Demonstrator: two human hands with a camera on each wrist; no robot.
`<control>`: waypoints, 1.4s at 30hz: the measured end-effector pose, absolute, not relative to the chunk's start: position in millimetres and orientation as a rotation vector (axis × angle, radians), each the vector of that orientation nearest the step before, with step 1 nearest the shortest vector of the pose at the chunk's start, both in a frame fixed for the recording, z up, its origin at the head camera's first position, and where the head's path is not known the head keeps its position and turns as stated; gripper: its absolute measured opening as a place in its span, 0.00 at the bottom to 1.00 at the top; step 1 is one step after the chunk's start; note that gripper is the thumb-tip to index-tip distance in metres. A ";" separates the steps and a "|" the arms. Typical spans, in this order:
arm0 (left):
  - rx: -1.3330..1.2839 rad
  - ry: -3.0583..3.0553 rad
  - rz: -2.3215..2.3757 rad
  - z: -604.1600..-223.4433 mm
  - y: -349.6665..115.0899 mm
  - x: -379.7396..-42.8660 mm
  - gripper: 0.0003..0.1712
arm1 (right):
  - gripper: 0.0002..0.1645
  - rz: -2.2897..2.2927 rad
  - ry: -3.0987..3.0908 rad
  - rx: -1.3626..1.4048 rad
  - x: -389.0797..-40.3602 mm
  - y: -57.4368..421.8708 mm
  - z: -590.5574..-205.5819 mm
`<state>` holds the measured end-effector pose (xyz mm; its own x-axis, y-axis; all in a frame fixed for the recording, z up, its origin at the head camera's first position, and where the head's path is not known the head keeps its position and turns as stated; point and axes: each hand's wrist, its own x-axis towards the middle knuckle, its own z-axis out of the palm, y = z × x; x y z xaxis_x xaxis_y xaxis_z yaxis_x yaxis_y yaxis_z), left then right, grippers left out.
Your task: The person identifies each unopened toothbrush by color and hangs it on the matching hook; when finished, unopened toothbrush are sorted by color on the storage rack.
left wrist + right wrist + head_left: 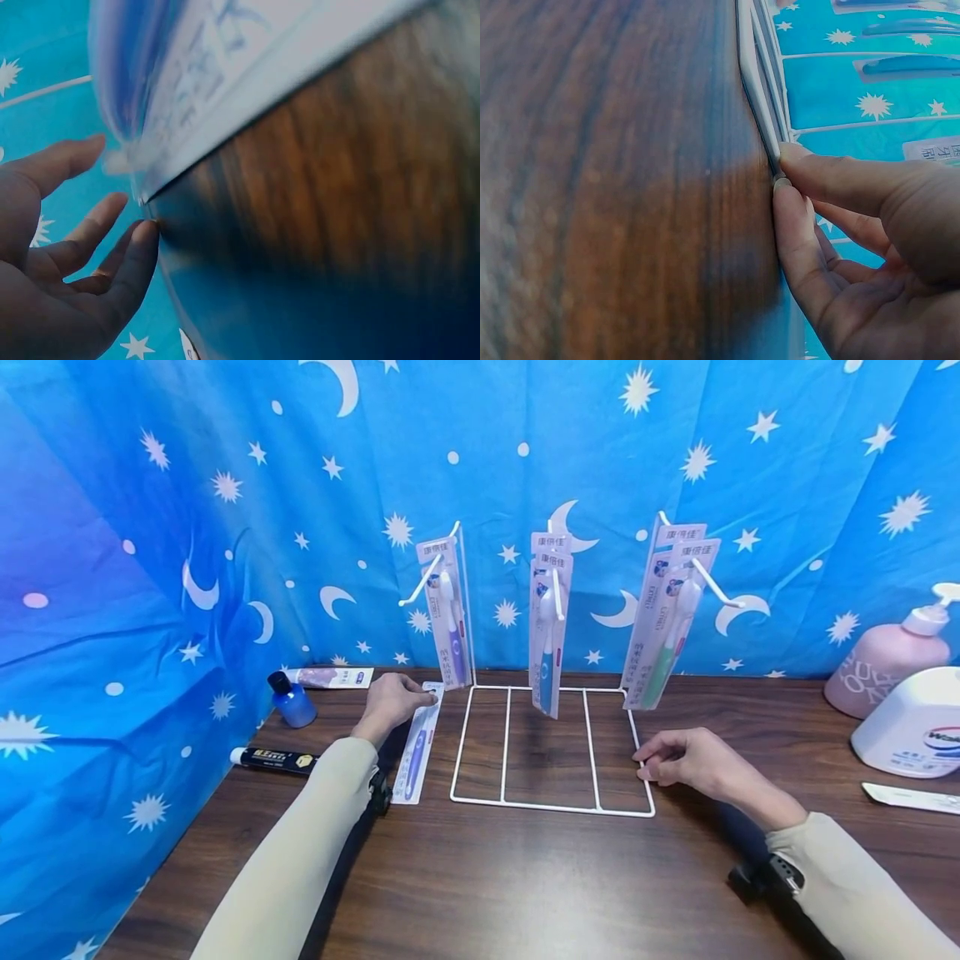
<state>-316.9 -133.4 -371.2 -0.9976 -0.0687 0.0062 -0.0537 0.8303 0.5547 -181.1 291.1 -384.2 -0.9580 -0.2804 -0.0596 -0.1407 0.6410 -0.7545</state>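
A white wire rack [551, 808] stands on the table, with packaged toothbrushes hanging from its hooks: purple [452, 627] on the left, blue [549, 635] in the middle, green [670, 627] on the right. My right hand [693, 766] pinches the right side wire of the rack's base between thumb and fingertips, as the right wrist view confirms. Left of the base lies another packaged purple toothbrush [417, 752]. At its far end is my left hand [390, 703]; in the left wrist view the thumb and fingers stand apart around the pack's edge, not closed on it.
At the left are a blue bottle [294, 702], a black tube [281, 760] and a pale tube [330, 677]. A pink pump bottle [885, 664], a white bottle [911, 727] and a flat white pack [911, 797] stand or lie right. A blue starry curtain [480, 468] hangs behind.
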 end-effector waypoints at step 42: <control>-0.291 -2.157 -1.336 -274.7 -144.0 -194.2 0.19 | 0.11 -1.205 2.716 -0.344 -181.5 290.6 -385.5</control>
<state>-194.2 -144.0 -274.7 -0.8087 -0.1136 0.5772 0.4661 0.4748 0.7465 -181.5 290.6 -385.5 -0.9624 -0.2679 -0.0438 -0.1474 0.6510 -0.7446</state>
